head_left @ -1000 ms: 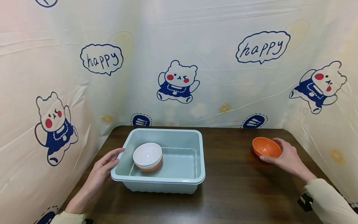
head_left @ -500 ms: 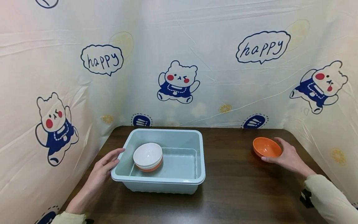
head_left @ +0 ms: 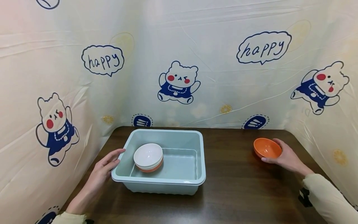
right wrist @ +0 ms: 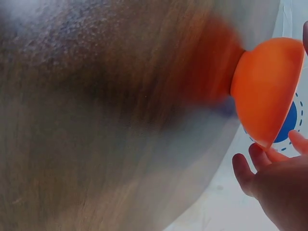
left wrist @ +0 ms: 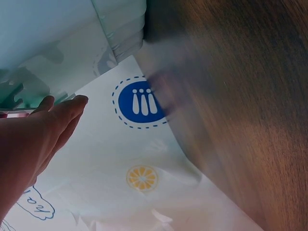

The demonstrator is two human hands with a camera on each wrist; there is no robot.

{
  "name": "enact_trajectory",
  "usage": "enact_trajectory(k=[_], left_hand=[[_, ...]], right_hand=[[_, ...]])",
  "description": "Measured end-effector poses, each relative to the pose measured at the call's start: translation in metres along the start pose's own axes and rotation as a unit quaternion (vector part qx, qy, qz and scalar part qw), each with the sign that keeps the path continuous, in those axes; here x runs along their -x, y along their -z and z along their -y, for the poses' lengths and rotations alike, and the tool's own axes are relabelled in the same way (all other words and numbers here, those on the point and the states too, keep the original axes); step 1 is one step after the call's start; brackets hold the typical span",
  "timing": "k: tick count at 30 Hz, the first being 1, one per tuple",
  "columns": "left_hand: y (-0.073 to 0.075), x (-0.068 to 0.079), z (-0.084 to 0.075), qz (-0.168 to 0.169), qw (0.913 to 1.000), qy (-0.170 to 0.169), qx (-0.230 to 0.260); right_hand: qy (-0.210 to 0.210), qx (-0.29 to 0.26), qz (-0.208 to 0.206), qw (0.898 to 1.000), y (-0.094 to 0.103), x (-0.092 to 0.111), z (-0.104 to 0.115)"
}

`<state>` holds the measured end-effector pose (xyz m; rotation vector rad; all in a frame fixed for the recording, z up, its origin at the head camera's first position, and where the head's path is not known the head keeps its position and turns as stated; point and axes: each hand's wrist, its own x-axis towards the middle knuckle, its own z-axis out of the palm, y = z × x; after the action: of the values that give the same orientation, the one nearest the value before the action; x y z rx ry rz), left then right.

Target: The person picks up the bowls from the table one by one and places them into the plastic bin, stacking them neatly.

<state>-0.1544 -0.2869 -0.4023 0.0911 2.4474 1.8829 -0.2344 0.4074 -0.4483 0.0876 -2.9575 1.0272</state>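
My left hand [head_left: 101, 169] touches the left rim of a pale blue-green plastic basin [head_left: 179, 179]. In the left wrist view its fingers [left wrist: 67, 109] are nearly straight against the basin's side. Inside, towards the left, sits a stack of bowls: a white bowl [head_left: 148, 154] on top and an orange bowl [head_left: 151, 170] below. At the right of the table, my right hand [head_left: 289, 160] holds a separate orange bowl [head_left: 267, 147] by its right side, thumb near, fingers behind. This bowl stands upright, its foot down at the tabletop in the right wrist view.
A dark wooden table [head_left: 229, 186] bears everything. Pale curtain sheeting [head_left: 212, 81] with bear and "happy" prints closes off the back and both sides. Between basin and separate orange bowl lies a wide stretch of tabletop.
Almost nothing differs: both hands, the basin and the bowls keep their places. The whole head view has shifted very slightly.
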Motion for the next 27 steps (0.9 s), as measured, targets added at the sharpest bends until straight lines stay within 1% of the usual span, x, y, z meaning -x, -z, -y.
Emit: enact_trajectory(k=[6, 10, 18, 27], left_hand=[[0.0008, -0.0001, 0.0004, 0.000, 1.0000, -0.006, -0.005], [0.0009, -0.0002, -0.0001, -0.001, 1.0000, -0.003, -0.005], [0.0005, 0.0004, -0.0011, 0.000, 1.0000, -0.006, -0.007], [0.0006, 0.0003, -0.0007, 0.000, 0.9999, -0.013, -0.005]], right_hand=[[-0.003, 0.003, -0.002, 1.000, -0.0014, -0.0030, -0.0022], [-0.004, 0.007, -0.005, 1.000, -0.0018, -0.0045, -0.0034], [-0.003, 0.010, -0.007, 1.000, -0.0021, -0.0038, -0.0048], [-0.018, 0.005, 0.002, 1.000, -0.0028, -0.0028, -0.0080]])
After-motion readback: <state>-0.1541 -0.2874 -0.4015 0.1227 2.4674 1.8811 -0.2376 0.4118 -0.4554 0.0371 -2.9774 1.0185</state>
